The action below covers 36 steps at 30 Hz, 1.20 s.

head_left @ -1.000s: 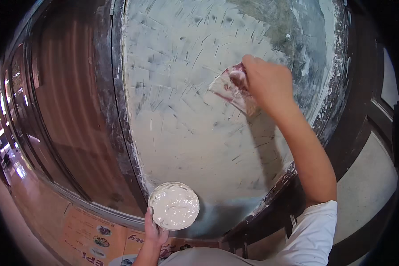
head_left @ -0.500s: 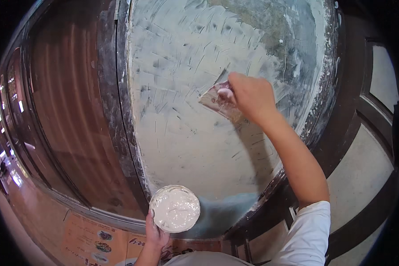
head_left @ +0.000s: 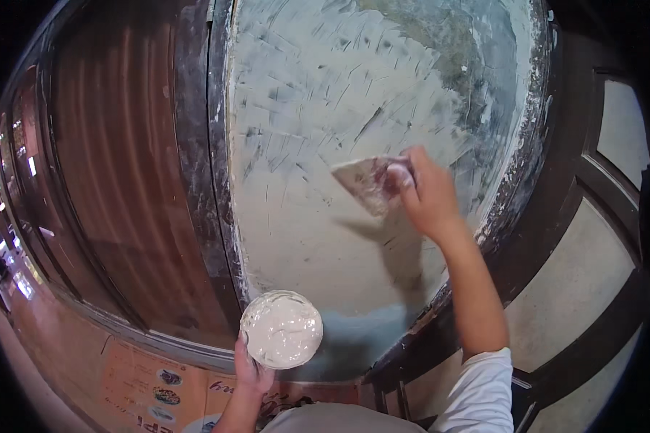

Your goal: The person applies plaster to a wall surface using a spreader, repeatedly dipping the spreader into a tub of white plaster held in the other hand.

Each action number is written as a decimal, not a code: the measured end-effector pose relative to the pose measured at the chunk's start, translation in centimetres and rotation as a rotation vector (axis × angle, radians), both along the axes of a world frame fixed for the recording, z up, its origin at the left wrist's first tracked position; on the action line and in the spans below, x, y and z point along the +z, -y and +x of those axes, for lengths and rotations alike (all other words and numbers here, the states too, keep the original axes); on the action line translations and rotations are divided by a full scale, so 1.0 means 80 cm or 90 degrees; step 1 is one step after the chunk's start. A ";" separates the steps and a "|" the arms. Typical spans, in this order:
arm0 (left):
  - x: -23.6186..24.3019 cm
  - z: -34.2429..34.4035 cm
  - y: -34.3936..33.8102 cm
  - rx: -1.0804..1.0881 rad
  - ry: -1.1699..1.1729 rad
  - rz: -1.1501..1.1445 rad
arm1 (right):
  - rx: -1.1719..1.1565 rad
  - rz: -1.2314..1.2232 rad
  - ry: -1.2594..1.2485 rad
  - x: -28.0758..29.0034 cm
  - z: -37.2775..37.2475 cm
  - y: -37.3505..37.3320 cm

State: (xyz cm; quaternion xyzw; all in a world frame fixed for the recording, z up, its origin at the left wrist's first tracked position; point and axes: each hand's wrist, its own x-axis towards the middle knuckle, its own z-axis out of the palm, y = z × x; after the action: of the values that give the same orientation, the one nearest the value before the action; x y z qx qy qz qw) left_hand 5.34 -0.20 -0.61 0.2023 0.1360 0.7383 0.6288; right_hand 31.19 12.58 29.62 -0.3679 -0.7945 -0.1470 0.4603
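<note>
My right hand is closed round the handle of a putty knife, whose wide blade is smeared with off-white paste and points left. The blade stands off the wall panel, with its shadow falling below it. Pale filler in streaky strokes coats most of this panel, leaving grey-green patches at the upper right and a bluish strip at the bottom. Low in front of me, my left hand grips a round tub from its left side and underneath. Glossy off-white putty fills the tub, with a mark across its surface.
To the left stands a brown panel in a dark frame. Dark-framed pale panels are on the right. Printed orange cardboard lies on the floor at the lower left. Bright openings show at the far left edge.
My right hand has drawn the putty knife down and off the panel, turning its blade. The tub in my left hand has risen slightly. The view has shifted a little.
</note>
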 end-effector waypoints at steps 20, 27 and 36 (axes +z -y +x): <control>0.025 -0.026 0.020 0.155 -0.018 -0.055 | 0.324 -0.320 -0.090 -0.311 -0.100 0.060; 0.009 -0.027 0.023 0.140 -0.017 -0.094 | 0.195 -0.263 0.042 -0.332 -0.104 0.061; -0.002 -0.047 0.030 0.124 -0.042 -0.093 | 0.106 -0.312 0.002 -0.362 -0.064 0.035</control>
State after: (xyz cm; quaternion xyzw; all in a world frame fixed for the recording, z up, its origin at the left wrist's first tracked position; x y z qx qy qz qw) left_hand 1.61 -2.58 -0.73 0.1663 0.2291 0.7770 0.5623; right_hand 26.03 9.79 0.62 -0.4013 -0.8347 0.0880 0.3667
